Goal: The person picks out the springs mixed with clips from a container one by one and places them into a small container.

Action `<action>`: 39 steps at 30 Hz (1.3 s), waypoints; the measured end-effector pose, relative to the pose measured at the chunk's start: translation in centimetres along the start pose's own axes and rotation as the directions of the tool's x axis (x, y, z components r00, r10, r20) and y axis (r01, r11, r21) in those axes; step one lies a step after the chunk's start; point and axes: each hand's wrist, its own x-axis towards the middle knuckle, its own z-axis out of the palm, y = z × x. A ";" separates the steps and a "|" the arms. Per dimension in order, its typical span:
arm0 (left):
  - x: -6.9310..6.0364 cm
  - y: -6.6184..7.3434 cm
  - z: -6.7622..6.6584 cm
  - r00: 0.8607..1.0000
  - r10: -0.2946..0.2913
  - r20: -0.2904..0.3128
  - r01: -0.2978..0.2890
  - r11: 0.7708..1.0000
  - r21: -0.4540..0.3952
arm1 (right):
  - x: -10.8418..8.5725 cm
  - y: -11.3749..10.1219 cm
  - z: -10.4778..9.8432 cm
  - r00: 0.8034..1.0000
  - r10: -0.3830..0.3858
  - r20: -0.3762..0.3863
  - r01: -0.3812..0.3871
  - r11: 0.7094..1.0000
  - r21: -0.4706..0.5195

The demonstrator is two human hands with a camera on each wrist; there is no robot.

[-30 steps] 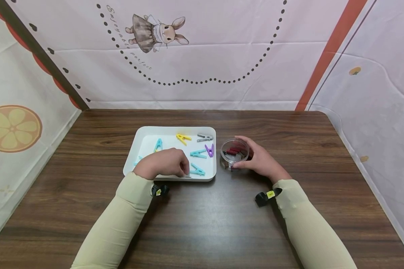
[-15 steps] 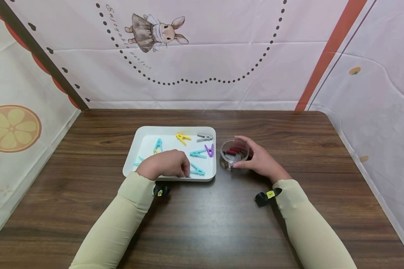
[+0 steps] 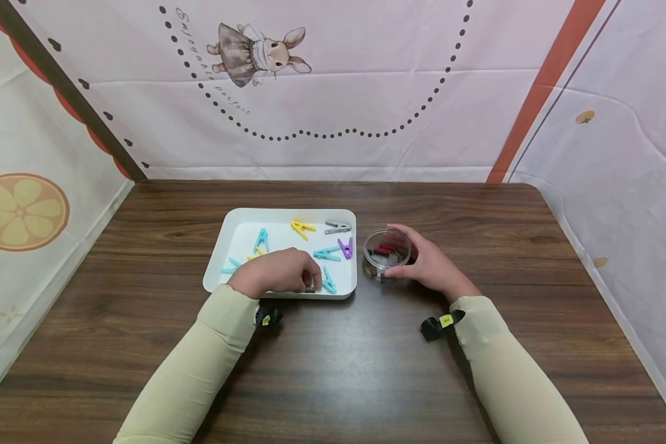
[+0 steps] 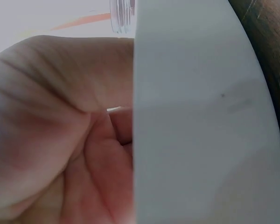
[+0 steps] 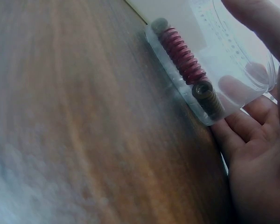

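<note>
My left hand (image 3: 283, 271) reaches into the near side of a white tray (image 3: 217, 259), fingers curled down. A small dark coil spring (image 3: 309, 288) shows between its thumb and fingertips, which appear to pinch it. Close to those fingertips lies a teal clothespin (image 3: 329, 283). In the left wrist view the tray's wall (image 4: 205, 140) hides the fingertips. My right hand (image 3: 430, 265) grips a clear round plastic container (image 3: 387, 233) on the table, thumb in front and fingers behind. Inside it are a red spring (image 5: 182, 55), a brownish spring (image 5: 207, 99) and other small springs.
Several more clothespins lie in the tray, among them a yellow one (image 3: 301, 229), a grey one (image 3: 337, 227), a purple one (image 3: 345, 248) and a teal one (image 3: 261, 239). The wooden table (image 3: 355, 370) ends at a printed cloth (image 3: 333, 98) behind.
My left hand has shifted slightly to the right in the tray. The teal clothespin beside its fingertips has turned more upright, and the dark spring has moved a little. My right hand stays still.
</note>
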 end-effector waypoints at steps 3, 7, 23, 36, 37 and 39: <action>0.0 0.0 0.0 1.000 -0.002 -0.004 0.002 1.000 0.007 | 0.1 0.1 0.0 1.000 0.003 -0.001 -0.003 1.000 0.002; 0.1 0.1 0.0 1.000 0.012 -0.025 -0.011 1.000 0.019 | 0.1 0.2 0.0 1.000 0.002 0.000 -0.002 1.000 0.005; -0.3 -0.1 -0.4 0.991 0.016 -0.129 -0.009 0.999 0.054 | 0.1 0.2 -0.1 1.000 0.011 0.002 -0.011 1.000 -0.012; -0.7 0.1 -1.2 0.986 0.025 -0.167 -0.017 0.999 0.047 | 0.0 0.1 -0.1 1.000 0.011 0.005 -0.010 1.000 -0.014; -0.7 0.0 -1.2 0.984 0.028 -0.173 -0.020 0.999 0.048 | 0.0 0.1 0.0 1.000 0.009 0.006 -0.009 1.000 -0.015; -0.7 0.0 -1.1 0.982 0.036 -0.188 -0.027 0.998 0.048 | 0.0 0.1 0.0 1.000 0.006 0.006 -0.006 1.000 -0.017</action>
